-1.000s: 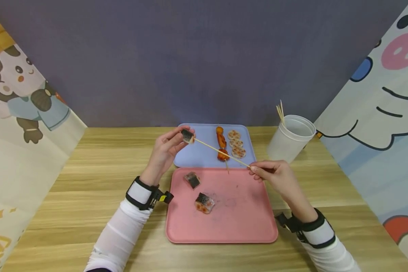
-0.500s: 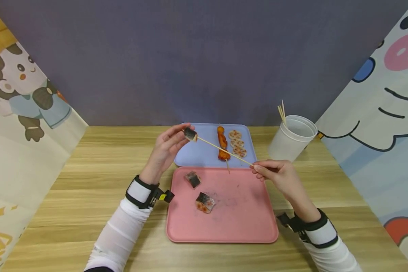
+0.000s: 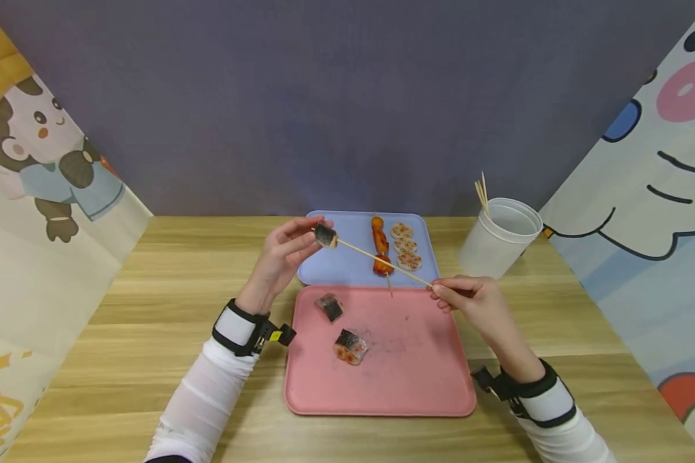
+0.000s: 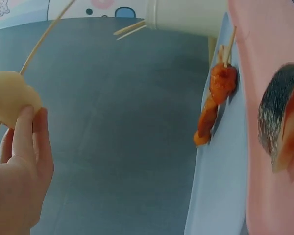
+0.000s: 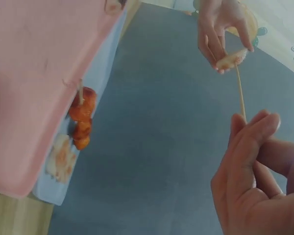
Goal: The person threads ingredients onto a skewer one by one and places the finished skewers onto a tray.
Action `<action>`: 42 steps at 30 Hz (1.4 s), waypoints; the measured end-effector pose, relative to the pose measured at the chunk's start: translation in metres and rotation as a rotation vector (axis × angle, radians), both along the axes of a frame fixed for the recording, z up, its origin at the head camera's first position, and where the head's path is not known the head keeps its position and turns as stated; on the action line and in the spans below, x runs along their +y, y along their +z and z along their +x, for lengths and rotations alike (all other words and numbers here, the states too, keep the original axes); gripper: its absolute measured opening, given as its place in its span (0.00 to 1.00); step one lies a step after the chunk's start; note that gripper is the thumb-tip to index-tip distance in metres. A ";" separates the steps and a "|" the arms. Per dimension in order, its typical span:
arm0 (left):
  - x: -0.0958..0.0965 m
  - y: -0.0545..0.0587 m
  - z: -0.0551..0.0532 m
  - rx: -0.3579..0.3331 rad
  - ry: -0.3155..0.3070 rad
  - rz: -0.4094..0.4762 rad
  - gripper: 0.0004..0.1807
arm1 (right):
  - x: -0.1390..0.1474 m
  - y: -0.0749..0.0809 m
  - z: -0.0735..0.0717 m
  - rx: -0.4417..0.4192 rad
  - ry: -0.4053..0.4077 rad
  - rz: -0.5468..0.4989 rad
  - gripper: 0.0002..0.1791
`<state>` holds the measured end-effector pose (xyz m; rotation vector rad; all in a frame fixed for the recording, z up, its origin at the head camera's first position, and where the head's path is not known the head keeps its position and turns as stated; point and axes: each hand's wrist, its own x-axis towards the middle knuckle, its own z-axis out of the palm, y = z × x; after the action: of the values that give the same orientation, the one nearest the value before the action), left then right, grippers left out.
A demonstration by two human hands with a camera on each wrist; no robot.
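Observation:
My left hand (image 3: pixel 284 254) pinches a chunk of fish (image 3: pixel 325 236) with dark, silvery skin, held up over the blue tray's left side. A thin bamboo skewer (image 3: pixel 382 261) runs through this chunk; in the left wrist view its tip pokes out the far side, and the pale flesh (image 4: pixel 10 100) faces that camera. My right hand (image 3: pixel 472 299) pinches the other end of the skewer between thumb and fingers, above the pink tray's upper right corner. Two more fish chunks lie on the pink tray (image 3: pixel 405 386): one near its upper left (image 3: pixel 329 308), one left of centre (image 3: pixel 350 347).
Behind the pink tray stands a blue tray (image 3: pixel 338 273) bearing a skewer of orange-red meat (image 3: pixel 380 241) and a row of lotus root slices (image 3: pixel 405 245). A white tub (image 3: pixel 492 244) with several bamboo sticks (image 3: pixel 482 193) is at the right. A grey wall rises behind.
The head view has shifted slightly. Both hands, the skewer and the fish chunk keep nearly the same arrangement, with the skewer's tip now easier to see past the chunk.

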<state>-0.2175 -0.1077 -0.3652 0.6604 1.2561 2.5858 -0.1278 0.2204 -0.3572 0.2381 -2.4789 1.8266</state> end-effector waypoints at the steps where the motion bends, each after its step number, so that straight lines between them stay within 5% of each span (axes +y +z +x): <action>1: 0.001 -0.001 0.000 0.003 -0.002 0.001 0.16 | 0.001 0.000 0.000 0.012 -0.003 -0.010 0.13; 13: 0.005 -0.009 0.002 0.002 -0.025 0.045 0.17 | -0.002 0.006 0.002 0.025 -0.066 0.058 0.12; 19: 0.025 -0.012 0.009 0.006 -0.081 -0.029 0.19 | -0.015 0.002 0.004 -0.039 0.013 0.069 0.12; 28: 0.049 -0.022 0.020 0.055 -0.136 -0.090 0.21 | -0.024 0.001 0.003 -0.037 0.005 0.045 0.12; 36: 0.052 -0.022 0.020 0.127 -0.161 -0.093 0.27 | -0.024 0.001 0.006 -0.069 0.003 0.028 0.11; 42: 0.050 -0.023 0.021 0.106 -0.188 -0.102 0.25 | -0.025 0.000 0.012 -0.076 -0.006 0.044 0.12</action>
<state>-0.1961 -0.0581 -0.3884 0.8611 1.2801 2.3469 -0.1159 0.1950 -0.3570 0.1658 -2.5693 1.8138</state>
